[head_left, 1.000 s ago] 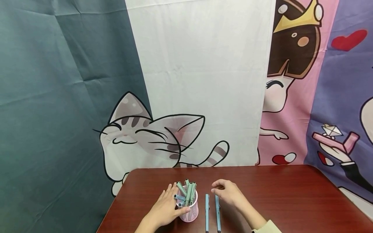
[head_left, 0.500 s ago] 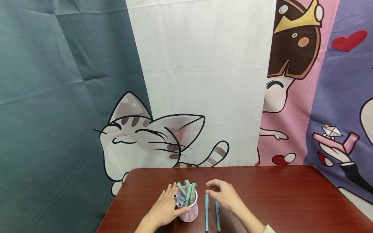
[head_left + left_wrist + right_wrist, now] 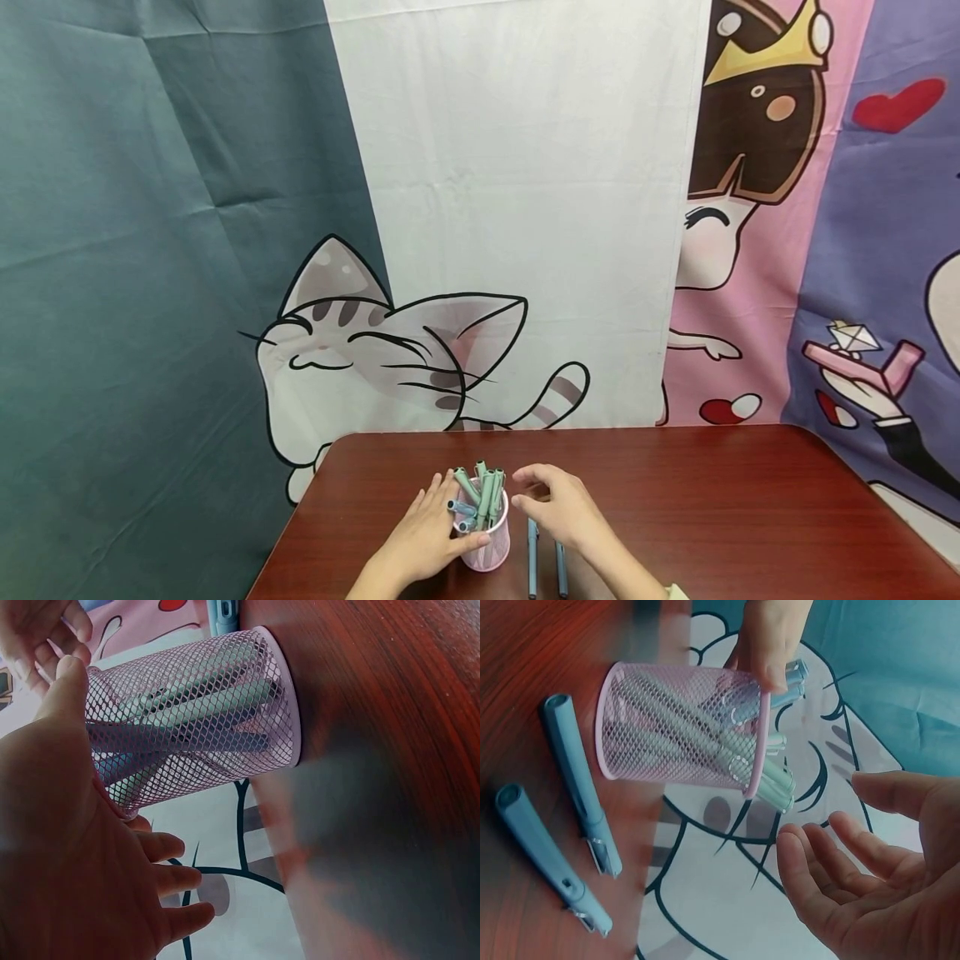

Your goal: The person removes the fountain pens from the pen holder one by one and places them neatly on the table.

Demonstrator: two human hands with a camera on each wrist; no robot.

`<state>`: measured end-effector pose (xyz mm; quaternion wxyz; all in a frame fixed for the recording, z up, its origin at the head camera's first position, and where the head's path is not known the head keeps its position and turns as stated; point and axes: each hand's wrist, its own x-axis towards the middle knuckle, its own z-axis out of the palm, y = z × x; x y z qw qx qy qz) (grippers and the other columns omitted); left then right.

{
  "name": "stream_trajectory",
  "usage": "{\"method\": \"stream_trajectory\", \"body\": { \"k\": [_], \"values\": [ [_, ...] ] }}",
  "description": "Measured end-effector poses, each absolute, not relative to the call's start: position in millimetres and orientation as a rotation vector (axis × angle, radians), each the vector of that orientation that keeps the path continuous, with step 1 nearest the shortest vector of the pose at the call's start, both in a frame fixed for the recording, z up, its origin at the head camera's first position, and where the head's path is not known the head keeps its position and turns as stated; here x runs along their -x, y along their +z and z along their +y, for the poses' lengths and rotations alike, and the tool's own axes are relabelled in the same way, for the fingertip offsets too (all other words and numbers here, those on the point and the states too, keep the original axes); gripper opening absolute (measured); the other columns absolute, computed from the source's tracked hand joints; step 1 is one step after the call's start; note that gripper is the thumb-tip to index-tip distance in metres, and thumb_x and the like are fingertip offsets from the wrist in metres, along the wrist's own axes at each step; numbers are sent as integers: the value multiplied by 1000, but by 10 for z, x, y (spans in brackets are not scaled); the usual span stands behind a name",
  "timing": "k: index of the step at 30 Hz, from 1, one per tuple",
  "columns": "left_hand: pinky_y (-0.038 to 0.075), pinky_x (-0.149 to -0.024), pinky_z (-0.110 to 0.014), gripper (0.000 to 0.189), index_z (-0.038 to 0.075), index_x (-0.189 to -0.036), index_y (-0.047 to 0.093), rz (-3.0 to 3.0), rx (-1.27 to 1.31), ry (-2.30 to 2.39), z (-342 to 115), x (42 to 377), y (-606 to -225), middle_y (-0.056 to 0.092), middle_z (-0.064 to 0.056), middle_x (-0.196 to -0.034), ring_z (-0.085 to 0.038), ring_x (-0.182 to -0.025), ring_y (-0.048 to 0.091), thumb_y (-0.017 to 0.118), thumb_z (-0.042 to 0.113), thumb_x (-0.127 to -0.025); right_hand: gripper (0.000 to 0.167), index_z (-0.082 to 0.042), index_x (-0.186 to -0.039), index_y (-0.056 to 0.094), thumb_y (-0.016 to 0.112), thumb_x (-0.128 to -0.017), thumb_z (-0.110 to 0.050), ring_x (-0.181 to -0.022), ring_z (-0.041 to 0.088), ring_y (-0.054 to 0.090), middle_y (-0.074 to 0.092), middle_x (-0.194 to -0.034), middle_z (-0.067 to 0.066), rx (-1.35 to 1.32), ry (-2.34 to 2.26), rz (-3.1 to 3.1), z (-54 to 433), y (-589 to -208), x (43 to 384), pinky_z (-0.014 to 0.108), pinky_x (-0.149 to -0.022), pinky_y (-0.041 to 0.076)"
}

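Observation:
A pink mesh pen holder [image 3: 491, 557] stands upright on the table, with several green pens [image 3: 487, 498] and blue pens [image 3: 461, 507] in it. My left hand [image 3: 422, 533] rests against its left side, fingers spread fairly straight; in the right wrist view the thumb lies at the rim. My right hand [image 3: 562, 505] is in the air just right of the holder, thumb and fingers apart, nothing between them. Below it two blue pens lie side by side, a nearer pen [image 3: 547, 859] and a farther pen [image 3: 577, 776]; the head view hides their upper ends behind the right hand.
The reddish-brown wooden table [image 3: 735, 508] has its back edge close to a printed cloth backdrop [image 3: 525, 208]. A cartoon cat [image 3: 375, 367] is printed on the cloth behind the holder.
My right hand has moved left, from over the right-hand loose pen to beside the holder's rim. The left hand, holder and pens have not moved.

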<state>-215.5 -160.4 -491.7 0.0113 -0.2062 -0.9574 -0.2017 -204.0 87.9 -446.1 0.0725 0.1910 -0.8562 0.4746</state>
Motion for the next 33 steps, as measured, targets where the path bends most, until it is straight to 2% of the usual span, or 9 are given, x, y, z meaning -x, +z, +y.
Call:
{"method": "stream_trajectory", "body": {
  "k": [8,14,19,28,33],
  "values": [
    [22,-119,-64,109,-5,-155,30,-3007,642,-635,-1614,2168,-4914,27,-26,-162,-43,-152,20,52,78,-88,21,-6,-106,73,77,-87,-14,-84,5,63,69,-98,2,-631,1439,-2544,746,-4438,2022,28,-76,58],
    [22,-118,-64,108,-5,-156,30,-3005,649,-638,-1622,2174,-4917,26,-26,-162,-43,-152,20,51,77,-88,24,-3,-108,72,78,-87,-14,-85,10,65,69,-101,6,-702,1468,-2522,664,-4428,1999,30,-77,59],
    [22,-119,-64,108,-5,-156,30,-3007,651,-640,-1626,2181,-4914,26,-26,-162,-42,-152,19,52,76,-89,25,-3,-109,72,78,-88,-15,-87,14,68,69,-106,10,-727,1510,-2519,602,-4401,1969,28,-76,59],
    [22,-118,-65,107,-4,-157,28,-2994,666,-646,-1634,2176,-4912,26,-28,-162,-44,-152,19,53,75,-89,24,-4,-110,73,77,-87,-11,-84,6,66,69,-103,9,-743,1533,-2503,489,-4418,1962,21,-74,57],
    [23,-117,-66,107,-3,-157,27,-2992,676,-652,-1634,2173,-4919,26,-27,-162,-45,-152,19,52,76,-89,26,-2,-111,73,78,-87,-10,-86,8,68,70,-106,11,-772,1563,-2492,438,-4441,1959,20,-74,58]
  ]
}}
